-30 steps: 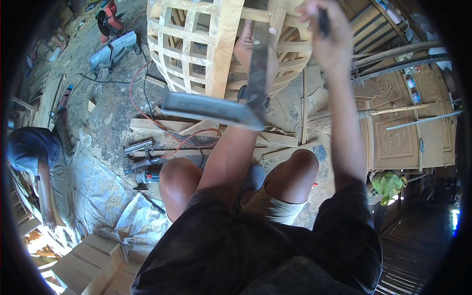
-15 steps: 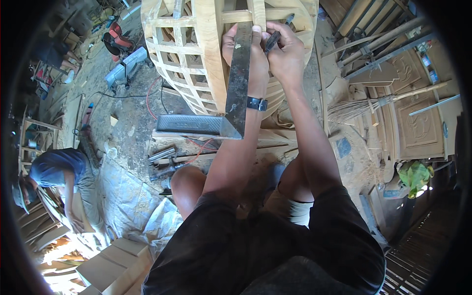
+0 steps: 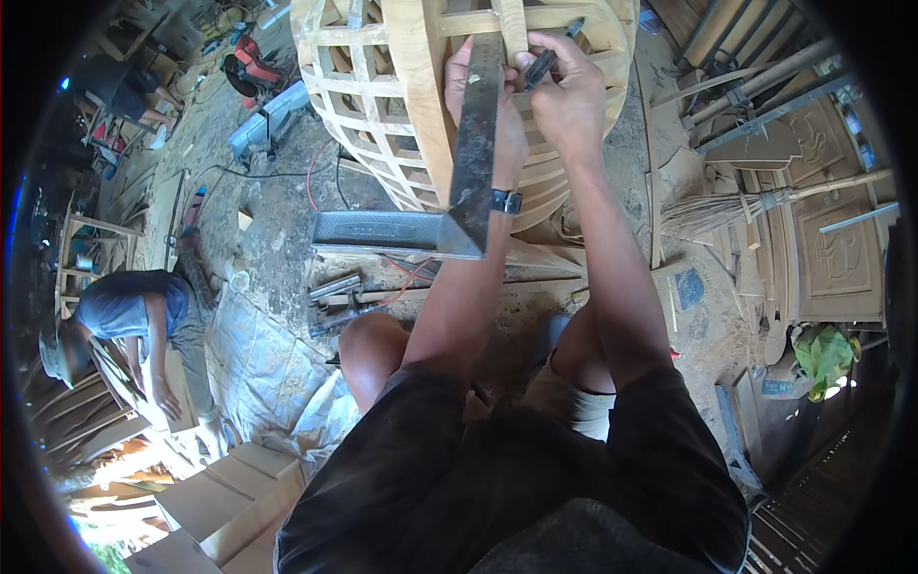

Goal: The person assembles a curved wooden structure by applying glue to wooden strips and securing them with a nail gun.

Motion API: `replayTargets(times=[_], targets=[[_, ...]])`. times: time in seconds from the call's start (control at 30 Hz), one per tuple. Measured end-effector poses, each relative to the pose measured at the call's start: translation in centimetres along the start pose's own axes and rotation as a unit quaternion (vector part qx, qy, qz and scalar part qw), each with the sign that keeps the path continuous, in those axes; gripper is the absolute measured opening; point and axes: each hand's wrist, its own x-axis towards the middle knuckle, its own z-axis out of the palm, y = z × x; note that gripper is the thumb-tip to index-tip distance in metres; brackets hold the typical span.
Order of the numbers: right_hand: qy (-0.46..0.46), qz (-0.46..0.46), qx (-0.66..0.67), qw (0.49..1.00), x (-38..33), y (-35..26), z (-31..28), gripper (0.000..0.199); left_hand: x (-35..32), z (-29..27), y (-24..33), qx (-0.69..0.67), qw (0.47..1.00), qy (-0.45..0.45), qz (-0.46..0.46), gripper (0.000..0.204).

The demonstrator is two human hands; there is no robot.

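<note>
The left hand point(image 3: 492, 115) presses a steel square point(image 3: 449, 196) flat against the curved wooden lattice frame point(image 3: 402, 86), fingers clasped around its blade; right hand point(image 3: 569, 96) fingers pinch a dark pencil point(image 3: 545, 59) beside the blade

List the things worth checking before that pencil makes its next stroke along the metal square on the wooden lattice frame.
1. Steel square lies on the lattice frame: ok, its long blade runs up a slat.
2. Left hand steadies the blade: ok, it sits behind the blade, pressed to the frame.
3. Right hand grips the pencil: ok, pinched in the fingers.
4. Pencil tip right at the blade edge: cannot tell, the fingers hide it.
5. Square's short arm free of obstruction: ok, it hangs clear below the frame.
6. Co-worker out of the way: ok, bent over work far to the left.
</note>
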Motion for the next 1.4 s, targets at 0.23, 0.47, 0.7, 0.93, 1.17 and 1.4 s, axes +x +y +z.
replayTargets(times=[0.23,0.47,0.7,0.93,1.17,1.4], targets=[[-0.020,0.029,0.015,0.999,0.1,-0.2,-0.4,0.022,0.3,0.1,-0.8,-0.024,0.999,0.014,0.017,0.043],[-0.021,0.029,-0.005,0.999,0.1,-0.4,-0.2,0.022,0.4,-0.7,-1.3,-0.062,0.997,-0.012,0.042,0.049],[-0.033,0.038,0.007,0.999,0.3,-0.3,-0.1,0.022,0.4,-1.1,-0.4,-0.117,0.992,-0.042,-0.004,0.037],[-0.039,0.050,0.014,0.998,0.3,-0.9,-0.6,0.023,0.0,-1.2,0.9,-0.052,0.994,-0.096,-0.022,0.029],[-0.044,0.041,0.010,0.998,0.5,-0.2,-0.6,0.023,0.2,-1.2,1.4,-0.039,0.993,-0.108,-0.031,0.031],[-0.044,0.024,0.005,0.999,0.5,-0.1,-0.6,0.022,0.2,-1.2,1.1,-0.069,0.992,-0.097,-0.042,0.030]])
